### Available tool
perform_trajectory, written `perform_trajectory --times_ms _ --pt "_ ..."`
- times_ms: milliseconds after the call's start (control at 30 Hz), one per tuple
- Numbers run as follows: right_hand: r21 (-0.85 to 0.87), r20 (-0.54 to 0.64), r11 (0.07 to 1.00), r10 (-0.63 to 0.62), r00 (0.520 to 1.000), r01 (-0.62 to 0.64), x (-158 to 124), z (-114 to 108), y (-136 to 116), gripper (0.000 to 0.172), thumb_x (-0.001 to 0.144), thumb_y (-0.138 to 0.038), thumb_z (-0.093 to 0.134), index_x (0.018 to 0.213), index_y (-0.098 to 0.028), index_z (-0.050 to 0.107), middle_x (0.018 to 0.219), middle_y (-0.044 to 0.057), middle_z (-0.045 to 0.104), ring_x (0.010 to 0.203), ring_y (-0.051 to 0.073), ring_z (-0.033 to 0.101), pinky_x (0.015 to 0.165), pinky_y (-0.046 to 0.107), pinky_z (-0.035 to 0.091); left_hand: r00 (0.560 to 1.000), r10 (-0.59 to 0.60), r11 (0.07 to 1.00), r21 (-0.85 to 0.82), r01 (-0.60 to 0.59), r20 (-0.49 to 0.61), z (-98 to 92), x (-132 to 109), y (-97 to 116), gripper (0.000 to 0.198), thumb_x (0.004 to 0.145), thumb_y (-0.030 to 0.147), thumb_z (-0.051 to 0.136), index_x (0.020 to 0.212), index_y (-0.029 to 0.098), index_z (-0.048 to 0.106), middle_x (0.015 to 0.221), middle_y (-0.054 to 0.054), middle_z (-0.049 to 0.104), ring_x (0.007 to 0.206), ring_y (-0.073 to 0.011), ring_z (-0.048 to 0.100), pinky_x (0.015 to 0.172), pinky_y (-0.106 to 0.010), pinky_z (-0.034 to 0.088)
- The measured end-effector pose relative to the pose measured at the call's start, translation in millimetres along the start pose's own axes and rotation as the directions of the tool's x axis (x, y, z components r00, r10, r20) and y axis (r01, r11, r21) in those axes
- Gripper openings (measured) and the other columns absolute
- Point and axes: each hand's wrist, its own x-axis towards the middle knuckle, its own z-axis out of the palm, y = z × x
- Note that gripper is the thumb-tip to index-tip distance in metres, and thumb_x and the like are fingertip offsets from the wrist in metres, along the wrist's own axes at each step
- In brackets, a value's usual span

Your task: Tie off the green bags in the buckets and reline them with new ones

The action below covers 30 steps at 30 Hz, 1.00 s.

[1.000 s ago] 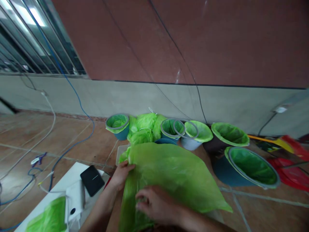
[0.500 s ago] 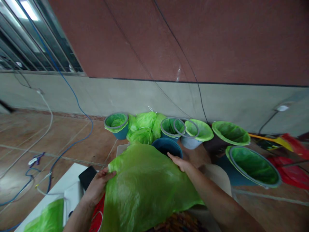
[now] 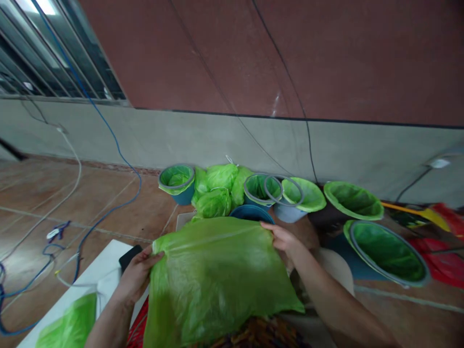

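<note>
A green plastic garbage bag [image 3: 221, 275] is stretched out flat in front of me. My left hand [image 3: 139, 270] pinches its upper left corner, where a bit of white shows. The upper right corner is gripped by my right hand [image 3: 284, 238], thumb and fingers closed on the film. Just behind the bag stands a blue bucket [image 3: 252, 211] with no liner showing, its lower part hidden by the bag. Another green bag [image 3: 70, 321] lies folded on a white surface [image 3: 105, 261] at lower left, beside a dark flat object [image 3: 128, 256].
Against the wall stand a lined blue bin [image 3: 183, 195], stuffed green bags [image 3: 217, 179], a lined white bin [image 3: 288, 212] and a large lined bin [image 3: 353, 200]. A loose grey ring [image 3: 302, 193] rests across two bins. Red dustpans [image 3: 442, 261] lie right; a blue cable [image 3: 123, 205] crosses the floor.
My right hand has gone from lying alongside the bag to gripping its upper right corner. The bag's top edge is now pulled straighter and covers more of the blue bucket.
</note>
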Motion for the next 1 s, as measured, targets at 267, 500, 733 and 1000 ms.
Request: perform_trajectory --times_ms 267,500,733,1000 --pt "-0.096 0.040 0.894 -0.436 0.899 0.438 -70 -7 -85 0.061 0.069 -0.018 0.074 0.127 -0.024 0.059 0.096 0.001 0.074 0.081 0.014 0.069 0.077 0.026 0.054 0.939 0.318 0.948 0.061 -0.313 -0.130 22.8 12 32 0.099 0.052 0.019 0.083 0.141 0.029 0.041 0.077 0.005 0.072 0.064 -0.0140 0.069 0.060 -0.021 0.054" --pt "-0.404 0.081 0.690 -0.627 0.775 0.600 -102 2 -112 0.060 0.056 -0.019 0.080 0.114 -0.019 0.065 0.092 0.002 0.074 0.079 0.016 0.067 0.074 0.028 0.053 0.897 0.433 0.843 0.310 -0.440 0.094 41.9 26 86 0.077 0.045 0.026 0.087 0.119 0.020 0.064 0.085 -0.001 0.075 0.072 -0.0192 0.067 0.065 -0.027 0.054" --pt "-0.898 0.081 0.143 -0.876 0.476 0.415 -117 -9 -123 0.017 0.073 -0.030 0.062 0.083 -0.020 0.073 0.081 0.004 0.069 0.073 0.017 0.061 0.074 0.033 0.049 0.698 0.704 0.400 0.738 -0.543 0.131 52.1 28 112 0.015 0.058 0.021 0.073 0.073 0.025 0.073 0.086 -0.004 0.072 0.088 -0.0274 0.064 0.081 -0.031 0.051" --pt "-0.525 -0.045 0.382 -0.905 0.423 0.760 -123 -2 -121 0.025 0.082 -0.046 0.060 0.088 -0.022 0.060 0.092 0.003 0.067 0.086 0.017 0.062 0.080 0.029 0.048 0.515 0.841 0.382 0.490 -0.783 0.167 59.2 29 106 0.024 0.076 0.046 0.066 0.082 0.023 0.062 0.103 -0.003 0.065 0.101 -0.0224 0.060 0.090 -0.030 0.048"
